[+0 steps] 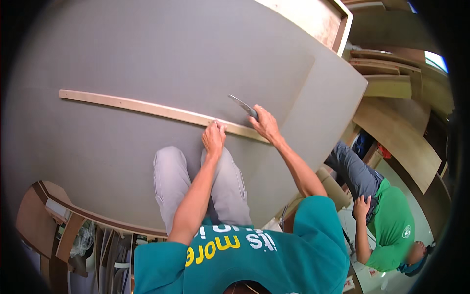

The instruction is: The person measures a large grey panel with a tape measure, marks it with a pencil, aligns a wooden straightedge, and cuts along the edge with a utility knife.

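1. Far left on the bench [122,59], the strip [147,108] starts. It's pale, long and thin, looks like wood, and runs slantwise across the grey top with its left end farther from the person. Nothing's holding that end, so I'd expect it to swing if the other end gets knocked.
2. Mid-strip it looks straight. My guess: light, stiff along its length, a bit bendy if lifted from one end. Probably not slippery, but a thin piece could split. I'd grab it by both long edges near the middle, or use two hands spread apart for carrying.
3. Next along, the left hand [214,139] is at the strip, right of its middle, thumb and fingers pinched together there. Can't tell if something small is between them.
4. Just right of that is the tool [242,104], metal end pointing up-left, above the strip. Likely heavier than the strip and hard; best held by the dark handle, away from the metal.
5. Rightmost, the right hand [266,122] has its fingers wrapped around that handle, near the strip's right end.
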Tool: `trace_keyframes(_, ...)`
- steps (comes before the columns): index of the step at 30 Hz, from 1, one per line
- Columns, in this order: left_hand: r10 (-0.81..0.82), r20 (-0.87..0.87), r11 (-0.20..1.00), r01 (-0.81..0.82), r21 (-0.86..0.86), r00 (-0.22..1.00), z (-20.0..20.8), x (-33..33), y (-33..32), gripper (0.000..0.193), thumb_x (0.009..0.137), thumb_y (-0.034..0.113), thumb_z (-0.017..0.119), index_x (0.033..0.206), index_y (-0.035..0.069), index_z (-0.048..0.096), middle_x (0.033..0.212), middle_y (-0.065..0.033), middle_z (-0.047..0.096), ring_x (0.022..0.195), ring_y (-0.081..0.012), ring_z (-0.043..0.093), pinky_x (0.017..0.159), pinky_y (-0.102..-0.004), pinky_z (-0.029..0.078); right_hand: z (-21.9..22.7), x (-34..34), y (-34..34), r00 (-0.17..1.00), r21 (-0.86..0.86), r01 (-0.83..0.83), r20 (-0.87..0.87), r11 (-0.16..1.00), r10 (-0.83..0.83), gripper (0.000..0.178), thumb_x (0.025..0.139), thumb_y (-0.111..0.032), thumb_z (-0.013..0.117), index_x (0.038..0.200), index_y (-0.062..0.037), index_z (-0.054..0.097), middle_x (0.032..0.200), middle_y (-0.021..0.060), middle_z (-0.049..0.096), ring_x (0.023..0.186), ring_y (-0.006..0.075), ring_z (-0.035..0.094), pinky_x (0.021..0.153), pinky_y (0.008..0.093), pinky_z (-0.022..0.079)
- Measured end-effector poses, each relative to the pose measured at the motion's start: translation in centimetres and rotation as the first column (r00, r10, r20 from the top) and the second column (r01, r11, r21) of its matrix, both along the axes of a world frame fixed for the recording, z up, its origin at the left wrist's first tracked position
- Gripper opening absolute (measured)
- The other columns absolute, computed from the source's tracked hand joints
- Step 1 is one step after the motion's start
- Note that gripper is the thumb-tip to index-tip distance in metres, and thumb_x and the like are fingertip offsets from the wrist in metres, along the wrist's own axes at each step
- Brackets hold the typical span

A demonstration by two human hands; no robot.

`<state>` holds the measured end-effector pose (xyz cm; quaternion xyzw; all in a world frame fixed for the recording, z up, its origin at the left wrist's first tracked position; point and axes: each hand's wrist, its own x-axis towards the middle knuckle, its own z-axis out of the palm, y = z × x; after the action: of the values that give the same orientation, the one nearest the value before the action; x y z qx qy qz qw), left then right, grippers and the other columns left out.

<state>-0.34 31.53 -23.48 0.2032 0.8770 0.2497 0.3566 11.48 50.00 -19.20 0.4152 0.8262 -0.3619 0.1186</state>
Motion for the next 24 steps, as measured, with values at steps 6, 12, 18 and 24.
trace_keyframes(6, 0.024, -0.008, 1.000, -0.024, 0.014, 1.000, 0.3, -2.0, -2.8, 0.023, 0.083, 0.025, 0.073, 0.081, 0.005, 0.063, 0.082, -0.0158, 0.067, 0.077, -0.0387, 0.065, 0.067, -0.0496, 0.049, -5.1, -13.5, 10.7, 0.923, 0.495, 0.072, -0.362, 0.866, 0.130, 0.028, 0.080, -0.020, 0.068, 0.092, -0.0045, 0.049, 0.089, 0.0207, 0.055, 0.084, 0.0434, 0.056, 0.069, 0.0521, 0.046)
trace_keyframes(12, 0.009, 0.005, 0.998, -0.009, -0.068, 1.000, -0.6, -2.8, -4.7, 0.026, 0.083, 0.026, 0.073, 0.080, 0.003, 0.062, 0.083, -0.0151, 0.067, 0.078, -0.0367, 0.066, 0.069, -0.0477, 0.051, -5.1, -22.5, 18.4, 0.959, 0.492, 0.010, -0.253, 0.871, 0.131, 0.023, 0.088, -0.020, 0.062, 0.104, -0.0049, 0.056, 0.096, 0.0212, 0.063, 0.094, 0.0424, 0.060, 0.083, 0.0504, 0.047)
trace_keyframes(18, 0.045, -0.025, 0.999, -0.045, -0.020, 0.999, -0.8, -3.6, -6.6, 0.026, 0.083, 0.026, 0.073, 0.079, 0.003, 0.062, 0.083, -0.0158, 0.067, 0.079, -0.0364, 0.066, 0.070, -0.0477, 0.051, -4.5, -24.8, 17.0, 0.973, 0.415, -0.059, -0.178, 0.908, 0.144, 0.027, 0.089, -0.020, 0.057, 0.113, -0.0090, 0.061, 0.101, 0.0186, 0.068, 0.099, 0.0393, 0.063, 0.086, 0.0473, 0.049)
trace_keyframes(24, 0.056, -0.023, 0.998, -0.056, -0.005, 0.998, -0.7, -4.7, -9.4, 0.024, 0.082, 0.023, 0.073, 0.079, 0.002, 0.062, 0.082, -0.0158, 0.066, 0.079, -0.0366, 0.065, 0.070, -0.0477, 0.051, -3.9, -27.1, 15.3, 0.991, 0.281, -0.059, -0.099, 0.958, 0.090, 0.030, 0.084, -0.026, 0.055, 0.103, -0.0069, 0.068, 0.095, 0.0203, 0.069, 0.094, 0.0386, 0.065, 0.084, 0.0445, 0.050)
